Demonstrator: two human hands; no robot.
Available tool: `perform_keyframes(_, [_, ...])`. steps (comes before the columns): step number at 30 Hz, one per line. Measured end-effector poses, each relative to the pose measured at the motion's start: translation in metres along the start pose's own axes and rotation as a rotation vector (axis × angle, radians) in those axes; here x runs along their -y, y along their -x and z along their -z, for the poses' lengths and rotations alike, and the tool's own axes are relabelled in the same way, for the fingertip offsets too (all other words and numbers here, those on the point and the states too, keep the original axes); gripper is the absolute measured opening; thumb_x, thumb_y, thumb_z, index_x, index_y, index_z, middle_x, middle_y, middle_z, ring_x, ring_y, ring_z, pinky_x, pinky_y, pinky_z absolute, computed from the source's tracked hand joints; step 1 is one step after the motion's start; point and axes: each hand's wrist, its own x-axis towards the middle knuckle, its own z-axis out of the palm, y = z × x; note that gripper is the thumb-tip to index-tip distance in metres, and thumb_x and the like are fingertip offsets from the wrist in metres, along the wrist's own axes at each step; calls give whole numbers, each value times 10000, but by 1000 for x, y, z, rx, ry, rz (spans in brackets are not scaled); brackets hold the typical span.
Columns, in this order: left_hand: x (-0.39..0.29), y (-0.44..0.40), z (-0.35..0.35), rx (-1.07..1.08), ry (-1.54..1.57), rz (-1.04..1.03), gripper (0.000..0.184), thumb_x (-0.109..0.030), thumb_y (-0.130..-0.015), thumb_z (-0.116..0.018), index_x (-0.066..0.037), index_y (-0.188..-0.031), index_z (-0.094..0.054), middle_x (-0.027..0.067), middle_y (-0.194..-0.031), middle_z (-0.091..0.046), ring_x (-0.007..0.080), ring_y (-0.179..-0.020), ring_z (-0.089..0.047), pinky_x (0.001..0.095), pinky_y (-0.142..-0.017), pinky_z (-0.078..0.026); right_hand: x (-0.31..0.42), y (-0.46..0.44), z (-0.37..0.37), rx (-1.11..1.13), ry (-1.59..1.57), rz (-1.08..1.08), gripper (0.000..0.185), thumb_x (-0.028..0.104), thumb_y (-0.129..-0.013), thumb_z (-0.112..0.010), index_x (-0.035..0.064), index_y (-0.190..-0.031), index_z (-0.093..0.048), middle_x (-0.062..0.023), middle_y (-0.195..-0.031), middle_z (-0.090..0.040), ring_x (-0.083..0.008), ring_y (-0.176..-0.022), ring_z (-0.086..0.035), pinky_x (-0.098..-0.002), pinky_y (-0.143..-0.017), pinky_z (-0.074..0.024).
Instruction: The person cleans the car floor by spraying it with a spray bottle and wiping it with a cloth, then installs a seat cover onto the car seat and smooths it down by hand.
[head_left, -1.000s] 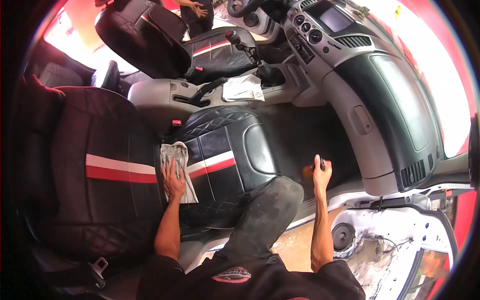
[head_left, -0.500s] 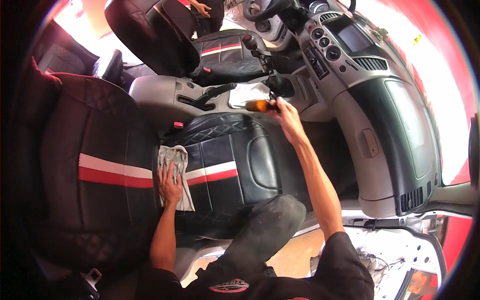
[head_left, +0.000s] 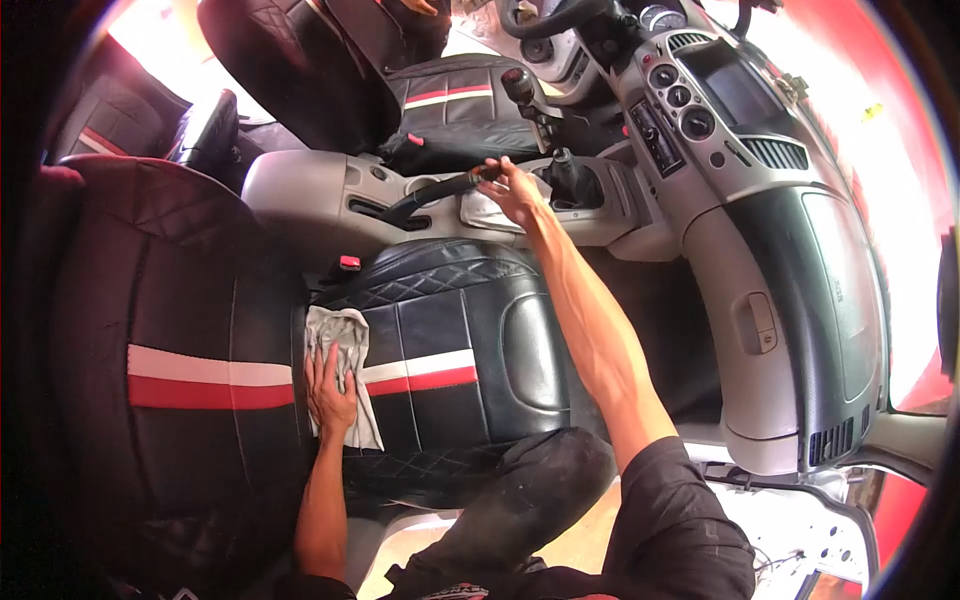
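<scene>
My left hand lies with spread fingers on a grey cloth, at the crease between backrest and cushion of the black seat with a white and red stripe. Over the centre console, my right hand is closed around a small dark item near the tip of the handbrake lever; the item is mostly hidden by the fingers. Beneath this hand a white cloth lies on the console, partly covered.
The gear lever stands right of my right hand. The dashboard curves down the right side. Beyond the console is another black seat, with part of a person behind it. My knee rests by the front seat's edge.
My right hand has moved from the footwell up and left to the console, carrying a dark item with an amber part. My left hand stays on the grey cloth. The view has shifted slightly.
</scene>
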Motion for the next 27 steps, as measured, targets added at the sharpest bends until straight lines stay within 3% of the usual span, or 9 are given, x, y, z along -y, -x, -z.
perform_keyframes(2, [0, -1, 1, 4, 2, 1, 623, -159, -903, -649, -200, -1503, -484, 206, -1536, -445, 459, -1432, -357, 507, -1174, -317, 3, 0, -2, -35, 77, -36, 435, 302, -1083, -463, -31, -1362, -469, -228, -1287, -577, -392, -1170, -581, -483, -1042, -486])
perform_keyframes(4, [6, -1, -3, -10, -18, -21, 628, -158, -902, -650, -203, -1505, -483, 208, -1535, -446, 459, -1428, -362, 508, -1172, -320, 10, 4, 10, 10, 25, -14, 612, 277, -1052, -540, -69, -1490, -289, -298, -1428, -492, -422, -1294, -527, -510, -1100, -447])
perform_keyframes(6, [8, 0, -7, -6, -10, -29, 629, -158, -902, -649, -206, -1507, -482, 209, -1534, -447, 458, -1425, -366, 508, -1172, -321, 18, 19, 27, 12, 135, 29, 619, 288, -1046, -544, -75, -1492, -314, -299, -1461, -482, -404, -1305, -537, -470, -1104, -444])
perform_keyframes(9, [5, 1, -5, 13, 3, 0, 618, -163, -914, -642, -211, -1508, -480, 205, -1534, -447, 450, -1426, -366, 502, -1174, -320, 33, 100, 43, 9, 504, 202, 468, 328, -1049, -536, -2, -1378, -575, -169, -1357, -632, -249, -1234, -616, -376, -1042, -482])
perform_keyframes(13, [11, 6, -3, 49, -57, -5, 638, -175, -931, -634, -219, -1535, -431, 214, -1531, -446, 449, -1446, -334, 502, -1180, -307, 8, 224, 98, -115, 640, 264, 353, 290, -1065, -541, 25, -1266, -658, -38, -989, -705, -100, -858, -643, -279, -841, -520])
perform_keyframes(19, [10, -3, -11, 84, -102, -49, 688, -163, -960, -614, -255, -1585, -342, 239, -1572, -380, 465, -1486, -255, 531, -1197, -263, -99, 415, 231, -478, 562, 97, 328, 307, -1067, -552, 24, -1183, -671, -21, -902, -684, -86, -763, -612, -250, -744, -519])
perform_keyframes(22, [-19, -10, -24, 150, -254, -26, 686, -151, -957, -607, -215, -1587, -342, 237, -1579, -368, 457, -1510, -196, 562, -1206, -225, -142, 478, 250, -690, 356, 9, 304, 271, -1072, -550, 13, -1167, -680, -20, -890, -681, -63, -732, -568, -233, -695, -497])
perform_keyframes(24, [-31, -18, -63, 141, -191, -250, 689, -102, -907, -620, -113, -1557, -390, 256, -1563, -378, 447, -1531, -142, 579, -1213, -188, -155, 498, 249, -726, 290, 29, 271, 235, -1071, -543, 31, -1197, -669, -25, -903, -681, -97, -770, -622, -246, -728, -515])
perform_keyframes(27, [-162, -34, -40, 260, -29, -447, 645, -103, -905, -590, -148, -1533, -447, 267, -1567, -367, 437, -1536, -141, 561, -1216, -192, -155, 490, 234, -778, 337, 78, 249, 209, -1065, -551, 23, -1170, -681, -29, -910, -679, -95, -793, -616, -244, -735, -509])
